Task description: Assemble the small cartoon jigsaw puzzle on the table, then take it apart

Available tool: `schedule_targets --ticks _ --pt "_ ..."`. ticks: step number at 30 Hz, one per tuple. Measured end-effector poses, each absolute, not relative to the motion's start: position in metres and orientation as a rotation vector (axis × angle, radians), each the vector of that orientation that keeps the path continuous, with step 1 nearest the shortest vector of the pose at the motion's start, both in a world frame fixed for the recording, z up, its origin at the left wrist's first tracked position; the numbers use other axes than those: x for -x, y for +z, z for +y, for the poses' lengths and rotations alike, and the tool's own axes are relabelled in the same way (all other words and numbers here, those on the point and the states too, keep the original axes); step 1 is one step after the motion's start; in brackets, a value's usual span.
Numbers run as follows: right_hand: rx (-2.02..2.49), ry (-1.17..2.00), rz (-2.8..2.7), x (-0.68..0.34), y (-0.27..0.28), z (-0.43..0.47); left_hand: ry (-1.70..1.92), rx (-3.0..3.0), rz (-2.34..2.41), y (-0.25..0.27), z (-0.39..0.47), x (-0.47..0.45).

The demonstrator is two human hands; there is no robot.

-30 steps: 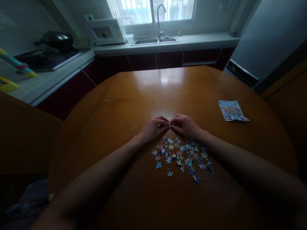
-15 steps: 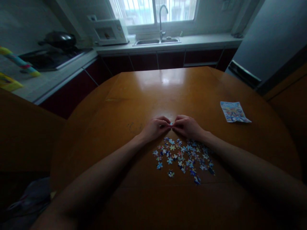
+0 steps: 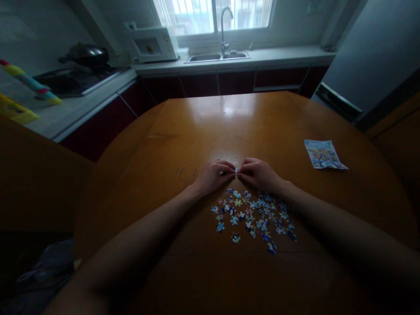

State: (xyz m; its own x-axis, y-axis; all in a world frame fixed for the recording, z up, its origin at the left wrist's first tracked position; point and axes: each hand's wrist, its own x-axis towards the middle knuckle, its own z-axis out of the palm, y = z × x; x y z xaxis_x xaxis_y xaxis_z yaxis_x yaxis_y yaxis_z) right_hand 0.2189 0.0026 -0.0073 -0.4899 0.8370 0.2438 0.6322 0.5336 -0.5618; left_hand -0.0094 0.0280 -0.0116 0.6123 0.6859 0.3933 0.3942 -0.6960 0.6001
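My left hand [image 3: 216,175] and my right hand [image 3: 258,174] meet above the middle of the wooden table [image 3: 183,131]. Both are closed in a pinch on a small light-blue jigsaw puzzle piece [image 3: 236,170], mostly covered by the fingertips. Whether it is one piece or two joined ones I cannot tell. Just below the hands, loose puzzle pieces [image 3: 252,214] lie scattered in a heap, blue, white, yellow and dark ones. Some of them sit partly under my right wrist. A single piece [image 3: 236,237] lies a little apart at the heap's near side.
A creased, printed picture sheet [image 3: 324,154] lies on the table's right side. Beyond the table runs a counter with a sink [image 3: 218,57], a microwave [image 3: 154,45] and a wok [image 3: 87,54] on the stove. A grey fridge [image 3: 364,57] stands at the right.
The whole view has shifted slightly, so everything appears a little further right. Both hands keep their pinch on the puzzle piece, with hardly any movement of their own.
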Motion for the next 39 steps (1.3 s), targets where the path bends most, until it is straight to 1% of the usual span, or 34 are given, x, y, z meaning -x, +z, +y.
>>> schedule_targets --ticks 16,22,32,34,36,39 --pt "1.151 0.551 -2.265 -0.220 -0.010 0.003 0.840 -2.391 0.858 -0.011 0.028 0.010" --pt "1.194 0.486 -2.263 -0.218 -0.013 0.003 0.842 -2.379 0.861 -0.012 0.028 0.009" --pt "1.228 0.476 -2.261 -0.217 -0.008 0.001 0.860 -2.409 0.843 -0.013 0.028 0.009" --pt "1.232 0.527 -2.235 -0.216 -0.007 0.001 0.847 -2.411 0.851 -0.013 0.028 0.010" --pt "1.234 0.659 -2.137 -0.215 -0.005 0.003 0.832 -2.407 0.855 -0.013 0.029 0.011" --pt "1.262 0.857 -1.786 -0.218 0.003 0.010 0.823 -2.404 0.852 -0.011 0.029 0.010"
